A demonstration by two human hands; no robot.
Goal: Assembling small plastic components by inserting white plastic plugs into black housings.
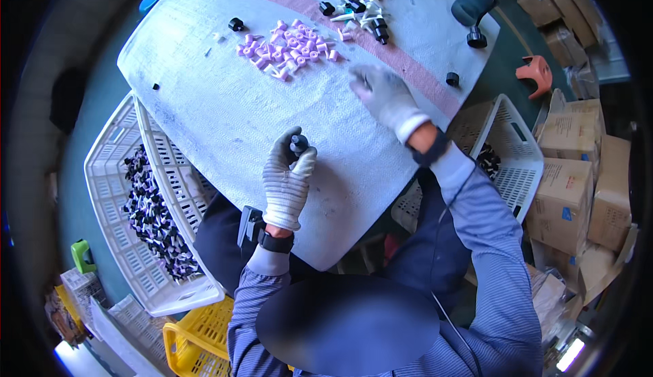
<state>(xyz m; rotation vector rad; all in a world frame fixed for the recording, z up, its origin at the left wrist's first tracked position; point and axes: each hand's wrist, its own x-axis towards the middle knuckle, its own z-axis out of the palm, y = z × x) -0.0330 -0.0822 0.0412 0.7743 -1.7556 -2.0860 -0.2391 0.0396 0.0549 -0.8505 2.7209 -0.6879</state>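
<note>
My left hand (288,185), in a white knit glove with grey fingertips, is closed on a small black plastic cap (298,144) between thumb and fingers, just above the table's near part. Farther right, my right hand (385,99), gloved in white, reaches over the table (272,108). Its fingers are blurred, and I cannot see whether anything is in them. Beyond it and to the left lies a loose pile of small pink plastic pieces (292,49). At the far side sits a heap of white pointed nozzles (367,18) mixed with black caps (327,8).
A white crate (146,283) at left holds many black-and-pink pieces; another white crate (527,166) stands right. Single black caps (236,24) lie on the table. A dark green bottle-like object (476,3) is at the far right corner. Cardboard boxes (561,193) stack at right.
</note>
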